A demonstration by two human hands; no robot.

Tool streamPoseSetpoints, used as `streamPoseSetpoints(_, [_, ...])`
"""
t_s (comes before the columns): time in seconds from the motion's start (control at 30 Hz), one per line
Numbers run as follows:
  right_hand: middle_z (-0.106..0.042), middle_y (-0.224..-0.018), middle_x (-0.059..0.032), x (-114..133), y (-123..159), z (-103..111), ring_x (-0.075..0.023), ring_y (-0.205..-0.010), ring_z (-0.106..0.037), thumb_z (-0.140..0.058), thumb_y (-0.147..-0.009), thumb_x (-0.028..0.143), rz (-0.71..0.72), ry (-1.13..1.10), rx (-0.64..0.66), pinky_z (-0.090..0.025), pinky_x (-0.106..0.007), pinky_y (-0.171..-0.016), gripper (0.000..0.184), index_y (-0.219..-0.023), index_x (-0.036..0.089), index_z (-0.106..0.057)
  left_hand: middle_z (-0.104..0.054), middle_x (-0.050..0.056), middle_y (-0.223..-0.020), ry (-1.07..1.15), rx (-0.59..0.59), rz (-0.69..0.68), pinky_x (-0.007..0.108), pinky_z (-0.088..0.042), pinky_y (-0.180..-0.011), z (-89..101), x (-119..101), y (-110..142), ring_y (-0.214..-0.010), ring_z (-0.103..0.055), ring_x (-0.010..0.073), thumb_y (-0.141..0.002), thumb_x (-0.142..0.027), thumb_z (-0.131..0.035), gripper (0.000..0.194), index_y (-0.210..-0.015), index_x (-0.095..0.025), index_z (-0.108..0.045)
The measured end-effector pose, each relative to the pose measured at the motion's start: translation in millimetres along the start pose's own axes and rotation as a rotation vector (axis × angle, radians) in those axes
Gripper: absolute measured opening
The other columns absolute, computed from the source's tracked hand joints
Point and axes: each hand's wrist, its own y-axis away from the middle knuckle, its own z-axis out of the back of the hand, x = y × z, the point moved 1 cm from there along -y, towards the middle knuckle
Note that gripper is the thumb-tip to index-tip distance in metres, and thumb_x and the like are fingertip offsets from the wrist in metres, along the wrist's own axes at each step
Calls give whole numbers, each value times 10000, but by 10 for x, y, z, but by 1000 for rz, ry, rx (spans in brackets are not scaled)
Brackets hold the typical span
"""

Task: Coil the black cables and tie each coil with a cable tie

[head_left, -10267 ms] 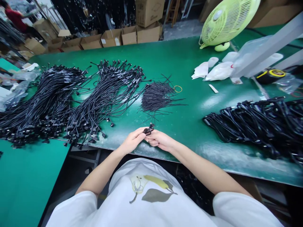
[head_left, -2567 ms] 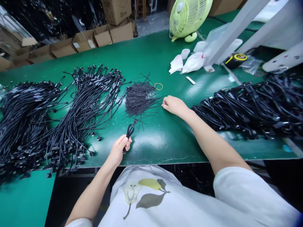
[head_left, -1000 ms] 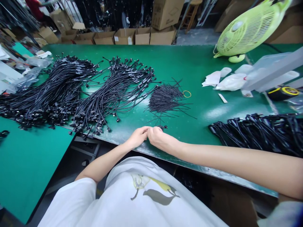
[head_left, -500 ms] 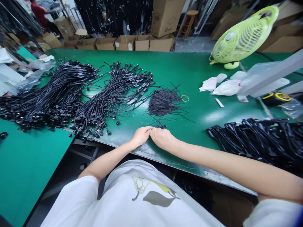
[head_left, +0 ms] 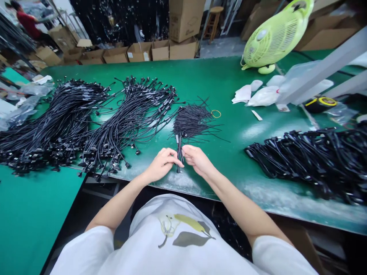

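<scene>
A folded black cable [head_left: 179, 147] stands between my hands close to the table's front edge, its loops running away from me and a connector at the near end. My left hand [head_left: 162, 165] is closed on it from the left, with a finger reaching across the near part. From the right, my right hand [head_left: 197, 158] pinches the cable's side, fingers curled. Just beyond lies a pile of thin black ties [head_left: 190, 120], partly behind the cable's far end. A yellow rubber band [head_left: 216, 114] rests by the pile.
Long loose black cables [head_left: 129, 114] spread over the left of the green table [head_left: 218, 84]. At right lie bundled black cables [head_left: 309, 162]. Behind are a green fan [head_left: 272, 38], white plastic bags [head_left: 263, 96], a tape measure [head_left: 319, 104] and cardboard boxes [head_left: 140, 51]. A person in red [head_left: 27, 23] sits far left.
My hands were together over the cable; they have drawn apart, and the folded cable now shows upright between them. The whole view has shifted slightly.
</scene>
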Motion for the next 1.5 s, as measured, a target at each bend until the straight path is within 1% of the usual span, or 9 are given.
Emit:
streamPoseSetpoints(0.1, [-536, -673, -31, 111, 105, -21, -126, -628, -476, -422, -901, 433, 236, 377, -47, -355, -231, -581, 354, -667, 183, -511, -567, 55, -883, -41, 3, 95, 377, -375, -949, -20, 76, -2, -926, -502, 210, -823, -190, -473, 282, -847, -209, -754])
streamPoseSetpoints(0.23, [-618, -749, -47, 147, 235, -204, -142, -717, -546, -372, -948, 368, 422, 596, 307, -372, -241, -666, 360, -709, 175, -561, -606, 69, -906, 322, -101, 169, 315, -441, -839, 111, 51, -25, -887, -556, 203, -878, -280, -425, 334, -907, -164, -737])
streamPoseSetpoints(0.47, [-521, -596, 18, -64, 62, -48, -109, -610, -473, -415, -907, 370, 136, 337, 164, -325, -225, -622, 378, -597, 170, -500, -594, 54, -847, 71, 336, 67, 284, -447, -817, -14, -63, 292, -793, -553, 161, -886, -335, -474, 313, -871, -200, -756])
streamPoseSetpoints(0.67, [-544, -629, 9, 93, 145, -103, -95, -613, -473, -430, -915, 409, 165, 180, 324, -330, -220, -610, 396, -624, 162, -535, -664, 90, -848, 362, 9, 348, 313, -471, -801, -198, 309, 270, -798, -594, 177, -951, -572, -211, 671, -981, -121, -707])
streamPoseSetpoints(0.87, [-306, -469, 90, -69, 215, -225, -33, -399, -184, -589, -781, 588, -237, -260, 559, -116, -197, -391, 469, -617, 156, -508, -695, 129, -1115, 658, 103, 356, 377, -416, -996, -88, 74, 286, -1113, -595, 270, -874, -535, -505, 504, -1138, -142, -679])
streamPoseSetpoints(1.13, [-223, -484, 130, -226, 306, -245, -15, -391, -96, -670, -720, 529, -517, -522, 542, -68, -168, -352, 421, -659, 181, -441, -569, 67, -1373, 114, 181, 98, 348, -339, -1116, -68, -37, 288, -1275, -512, 219, -929, -338, -481, 390, -1280, -211, -594])
streamPoseSetpoints(1.27, [-323, -531, 81, -113, 409, -112, -52, -435, -246, -564, -808, 525, -302, -233, 485, -213, -189, -402, 371, -727, 165, -522, -616, 50, -1318, -192, 173, 29, 309, -418, -1038, 1, 53, 303, -1209, -572, 209, -922, -310, -513, 378, -1286, -244, -586])
streamPoseSetpoints(1.43, [-612, -972, -98, 279, 565, 138, -186, -831, -548, -450, -934, 419, 304, 588, -136, -443, -318, -741, 315, -1027, 169, -618, -723, 78, -945, -698, -28, 28, 295, -488, -819, 65, 124, 279, -881, -669, 202, -931, -256, -487, 292, -1167, -203, -650])
streamPoseSetpoints(1.5, [-606, -1073, -144, 293, 561, 124, -229, -945, -559, -450, -940, 454, 442, 857, -164, -440, -342, -804, 400, -1172, 153, -574, -703, 76, -868, -779, -45, -28, 295, -485, -783, 46, 97, 230, -817, -656, 192, -944, -243, -452, 286, -1135, -188, -658])
